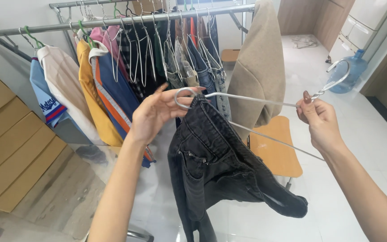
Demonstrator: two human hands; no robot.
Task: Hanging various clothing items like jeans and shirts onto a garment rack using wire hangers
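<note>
Holding a metal wire hanger (247, 99) flat out in front of the chest, one hand at each end. Left hand (154, 114): arm raised from below, palm turned inward, fingers spread, fingertips touching the looped end of the hanger where the waistband of the black jeans (216, 166) is threaded on. Loose contact there, not clenched. Right hand (320, 120): arm coming in from the lower right, thumb and fingers pinched tight on the twisted neck just below the hook, which points up and right. One pair of jeans, hanging down from the hanger's left end, legs bunched and trailing toward the floor between the two arms. One hanger in hand. Behind: one clothes rail (113, 21) packed with shirts and denim on wire hangers, too many to count reliably. One beige coat (260, 62) on the rail's right end. One wooden chair (275, 150) under it. One blue water jug (351, 71) on the floor at the far right.
</note>
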